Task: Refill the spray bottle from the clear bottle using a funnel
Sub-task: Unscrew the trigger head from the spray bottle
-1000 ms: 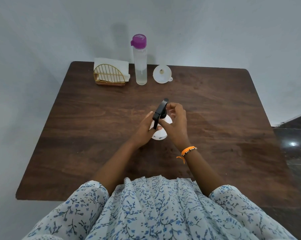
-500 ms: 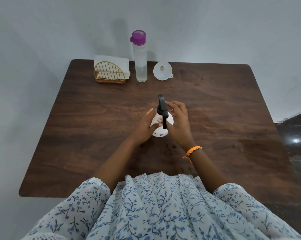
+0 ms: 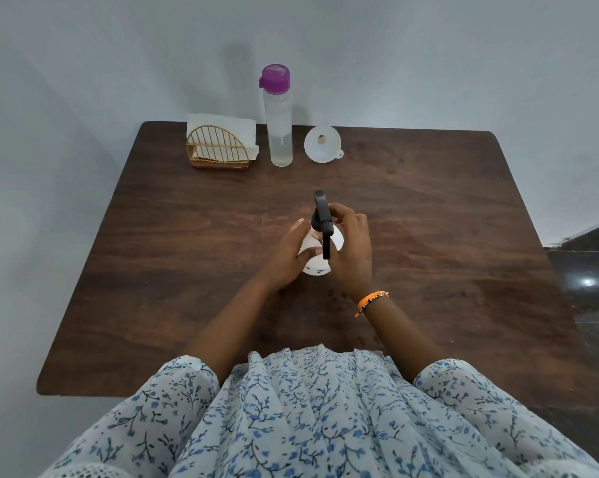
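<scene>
behind, napkin holder point(image 3: 218, 150), clear bottle point(image 3: 278, 122), funnel point(image 3: 322, 144)

Both hands on spray bottle point(image 3: 320, 262); right hand point(image 3: 351, 251) prob. at black sprayer top point(image 3: 322, 219).

Dark brown wood table point(image 3: 429, 236) w/ rounded corners, pushed up against a pale grey wall point(image 3: 84, 81). Far left of the tabletop: gold wire napkin holder point(image 3: 217, 148), half-round front w/ upright bars, white paper napkins point(image 3: 229, 124) standing in it, top edges poking above the wire. Dark glossy floor point(image 3: 587, 270) to the right, small bright light glare on it. Orange beaded bracelet point(image 3: 372, 301) on a wrist, blue-flower white fabric point(image 3: 308, 415) nearest the camera
</scene>
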Available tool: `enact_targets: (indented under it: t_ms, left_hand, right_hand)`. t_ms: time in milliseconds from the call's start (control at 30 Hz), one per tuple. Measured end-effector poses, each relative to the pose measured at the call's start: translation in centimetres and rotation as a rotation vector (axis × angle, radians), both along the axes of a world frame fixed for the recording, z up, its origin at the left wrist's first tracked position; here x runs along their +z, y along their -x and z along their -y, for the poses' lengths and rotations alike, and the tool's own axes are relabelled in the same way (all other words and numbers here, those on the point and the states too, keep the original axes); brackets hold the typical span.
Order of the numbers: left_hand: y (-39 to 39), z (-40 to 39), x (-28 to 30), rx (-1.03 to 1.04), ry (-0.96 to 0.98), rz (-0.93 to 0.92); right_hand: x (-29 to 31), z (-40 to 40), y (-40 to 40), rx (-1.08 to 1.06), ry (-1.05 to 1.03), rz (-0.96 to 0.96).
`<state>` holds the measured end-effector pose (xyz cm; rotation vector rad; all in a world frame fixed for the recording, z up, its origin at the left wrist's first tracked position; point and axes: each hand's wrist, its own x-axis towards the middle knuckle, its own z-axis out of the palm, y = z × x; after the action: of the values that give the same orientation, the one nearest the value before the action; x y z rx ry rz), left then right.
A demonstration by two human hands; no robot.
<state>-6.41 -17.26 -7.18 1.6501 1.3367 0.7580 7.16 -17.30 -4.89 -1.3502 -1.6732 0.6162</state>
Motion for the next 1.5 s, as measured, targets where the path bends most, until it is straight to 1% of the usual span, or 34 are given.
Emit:
enact_targets:
  t_ms: [67, 133, 233, 300, 467, 533, 733, 800, 900, 967, 1067, 1167, 1233, 1433, 1500]
  left_hand:
    - [0.1, 0.0, -0.2, 0.006, 0.012, -0.023]
    - [0.1, 0.1, 0.1, 0.009, -0.004, -0.007]
    - [0.2, 0.1, -0.1, 0.006, -0.033, 0.009]
    - [0.3, 0.1, -0.4, 0.014, -0.019, 0.007]
    - [0.1, 0.0, 0.2, -0.020, 0.008, -0.034]
    - [0.0, -0.1, 0.3, -0.012, 0.027, -0.060]
    - [0.0, 0.0, 0.2, -0.013, 0.035, -0.092]
    - [0.1, -0.2, -0.1, -0.015, 0.031, -0.093]
    - [0.1, -0.3, 0.0, -0.002, 0.021, -0.093]
    - [0.0, -0.3, 0.8, -0.001, 0.025, -0.111]
    - [0.2, -0.6, 1.3, -0.018, 0.049, -0.147]
    - [0.4, -0.9, 1.3, -0.019, 0.076, -0.176]
    - [0.5, -1.0, 1.2, -0.019, 0.087, -0.201]
    - [0.4, -1.0, 0.6, -0.015, 0.081, -0.167]
    - [0.3, -1.0, 0.4, -0.008, 0.079, -0.168]
  right_hand:
    - [0.0, 0.1, -0.1, -0.004, 0.029, -0.011]
    - [0.1, 0.2, -0.1, 0.004, 0.040, -0.003]
    - [0.4, 0.4, 0.0, 0.045, 0.013, 0.022]
    - [0.5, 0.5, 0.3, 0.051, 0.005, 0.015]
    - [0.2, 0.7, 0.5, -0.032, 0.004, -0.040]
    - [0.2, 0.6, 0.4, -0.045, -0.028, -0.047]
    - [0.6, 0.2, -0.4, -0.012, -0.091, 0.096]
    - [0.6, 0.4, -0.4, -0.014, -0.084, 0.115]
    - [1.1, 0.4, 0.1, -0.074, -0.098, 0.118]
    - [1.6, 0.3, 0.4, -0.103, -0.072, 0.077]
    - [1.9, 0.5, 0.5, -0.068, 0.027, 0.003]
    - [3.2, 0.9, 0.2, -0.004, 0.177, -0.174]
    - [4.2, 0.9, 0.0, 0.024, 0.224, -0.290]
    - [7.3, 0.7, -0.9, 0.015, 0.118, -0.492]
    - [8.1, 0.4, -1.3, 0.000, 0.075, -0.506]
